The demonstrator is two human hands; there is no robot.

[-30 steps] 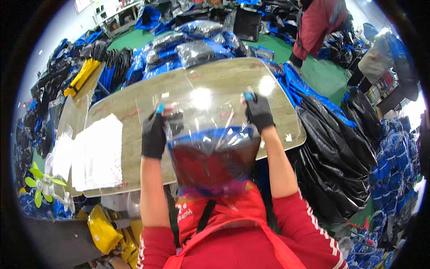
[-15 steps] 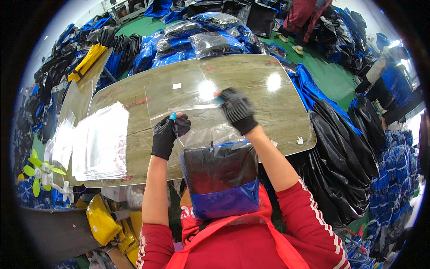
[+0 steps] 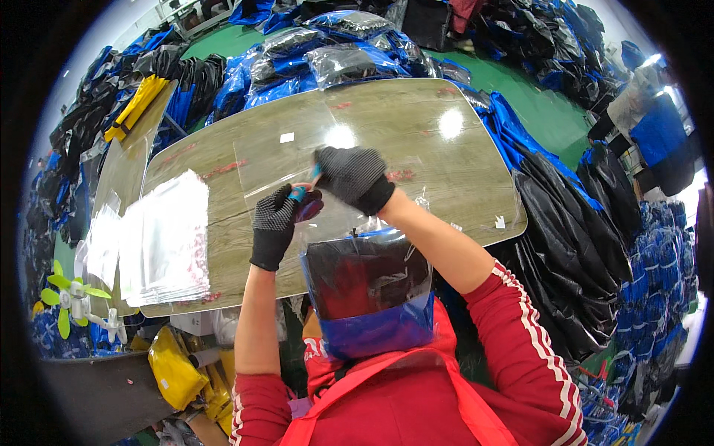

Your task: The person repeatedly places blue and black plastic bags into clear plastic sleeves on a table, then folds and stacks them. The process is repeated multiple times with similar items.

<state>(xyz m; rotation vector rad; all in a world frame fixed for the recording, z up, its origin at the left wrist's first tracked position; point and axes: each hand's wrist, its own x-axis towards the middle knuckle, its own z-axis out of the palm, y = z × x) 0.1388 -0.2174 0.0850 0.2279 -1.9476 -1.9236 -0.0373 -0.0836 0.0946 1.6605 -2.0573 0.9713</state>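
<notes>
A clear plastic bag (image 3: 364, 271) leans against the table's near edge, close to my body. Inside it is a folded black and blue item (image 3: 379, 327). My left hand (image 3: 274, 229), in a black dotted glove, is closed, its bare fingertips pinching the bag's loose upper film at the left. Over the table, my right hand (image 3: 353, 178) wears a similar glove; its curled fingers meet the left fingertips. What those right fingers pinch, if anything, is hidden. Blue bands show near the fingertips of both hands.
A stack of clear plastic sleeves (image 3: 167, 238) lies at the left of the wood-look table (image 3: 446, 171). Black and blue packed goods (image 3: 357, 63) are heaped beyond it. Black sheets (image 3: 565, 260) hang at the right. A small green fan (image 3: 71, 297) stands at the lower left.
My right hand has swept left, from the table's middle to beside my left fingertips. The left hand has barely moved. The person at the far right has mostly left the view.
</notes>
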